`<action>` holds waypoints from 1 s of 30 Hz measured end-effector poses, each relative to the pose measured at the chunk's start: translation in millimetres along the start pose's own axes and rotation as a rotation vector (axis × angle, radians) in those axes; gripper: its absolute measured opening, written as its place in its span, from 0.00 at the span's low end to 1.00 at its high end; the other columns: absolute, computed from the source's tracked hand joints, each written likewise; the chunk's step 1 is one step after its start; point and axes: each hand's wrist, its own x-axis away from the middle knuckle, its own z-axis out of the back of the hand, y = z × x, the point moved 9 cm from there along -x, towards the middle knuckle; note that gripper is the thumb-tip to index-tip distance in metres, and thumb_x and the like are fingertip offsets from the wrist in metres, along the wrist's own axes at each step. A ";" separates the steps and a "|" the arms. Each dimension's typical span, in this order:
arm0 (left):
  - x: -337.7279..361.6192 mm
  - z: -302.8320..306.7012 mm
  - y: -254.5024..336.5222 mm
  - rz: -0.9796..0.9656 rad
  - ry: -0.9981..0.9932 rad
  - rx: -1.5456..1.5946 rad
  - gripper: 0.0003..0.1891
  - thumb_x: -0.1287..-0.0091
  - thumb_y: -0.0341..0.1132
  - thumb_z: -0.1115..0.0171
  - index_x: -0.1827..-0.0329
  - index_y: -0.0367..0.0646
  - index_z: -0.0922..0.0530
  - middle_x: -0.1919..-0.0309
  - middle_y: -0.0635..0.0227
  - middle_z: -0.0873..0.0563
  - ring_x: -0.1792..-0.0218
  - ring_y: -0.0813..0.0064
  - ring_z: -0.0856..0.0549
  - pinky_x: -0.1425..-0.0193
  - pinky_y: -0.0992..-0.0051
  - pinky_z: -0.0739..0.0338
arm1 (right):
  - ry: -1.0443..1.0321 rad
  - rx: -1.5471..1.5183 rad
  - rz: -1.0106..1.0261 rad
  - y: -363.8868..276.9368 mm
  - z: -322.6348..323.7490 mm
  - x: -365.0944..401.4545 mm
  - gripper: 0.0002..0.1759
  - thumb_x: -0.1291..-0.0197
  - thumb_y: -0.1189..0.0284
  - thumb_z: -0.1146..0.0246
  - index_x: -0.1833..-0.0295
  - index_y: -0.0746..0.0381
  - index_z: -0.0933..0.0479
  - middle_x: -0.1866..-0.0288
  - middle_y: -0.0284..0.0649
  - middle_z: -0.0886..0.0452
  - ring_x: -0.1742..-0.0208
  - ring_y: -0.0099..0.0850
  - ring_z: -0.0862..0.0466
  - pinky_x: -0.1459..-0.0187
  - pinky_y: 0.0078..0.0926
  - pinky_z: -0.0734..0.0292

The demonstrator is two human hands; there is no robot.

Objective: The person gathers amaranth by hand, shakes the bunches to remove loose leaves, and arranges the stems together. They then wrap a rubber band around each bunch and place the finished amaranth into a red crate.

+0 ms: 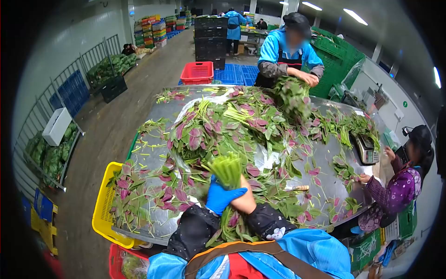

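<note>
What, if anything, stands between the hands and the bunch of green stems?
Nothing visible: the blue-gloved left hand wraps the bunch and the right hand is against it, its fingers mostly hidden. The loose greens lie beyond, not between.

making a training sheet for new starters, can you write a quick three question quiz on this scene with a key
1. Multiple choice: what colour is the glove on the left hand?
a) yellow b) blue c) red

2. True or false: the scale is on the left side of the picture.

3. Fill in the gap: the cut stems of the held bunch of greens point ___ the wearer.

Key:
1. b, blue
2. False, it is on the right side
3. away from
</note>
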 end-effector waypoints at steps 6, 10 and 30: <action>14.1 14.6 -0.4 0.051 0.076 0.096 0.27 0.52 0.28 0.27 0.46 0.35 0.26 0.52 0.62 0.19 0.50 0.71 0.20 0.44 0.72 0.27 | -0.242 0.496 0.102 -6.4 -31.6 14.9 0.37 0.57 0.73 0.32 0.37 0.66 0.37 0.41 0.46 0.31 0.41 0.37 0.29 0.40 0.32 0.35; 16.2 10.7 22.4 -0.028 -0.040 -0.001 0.25 0.48 0.26 0.31 0.45 0.36 0.26 0.49 0.62 0.19 0.52 0.71 0.19 0.47 0.73 0.25 | -0.303 0.122 -0.005 2.5 -38.1 22.0 0.40 0.56 0.70 0.32 0.35 0.66 0.41 0.41 0.50 0.34 0.40 0.42 0.31 0.38 0.33 0.38; 132.9 -1.9 -59.1 1.126 -0.984 -0.512 0.14 0.49 0.35 0.29 0.61 0.37 0.18 0.68 0.63 0.14 0.68 0.76 0.17 0.61 0.77 0.22 | -1.058 0.937 0.354 -33.7 -39.3 93.9 0.50 0.64 0.68 0.37 0.30 0.66 0.48 0.78 0.45 0.23 0.79 0.42 0.21 0.80 0.39 0.30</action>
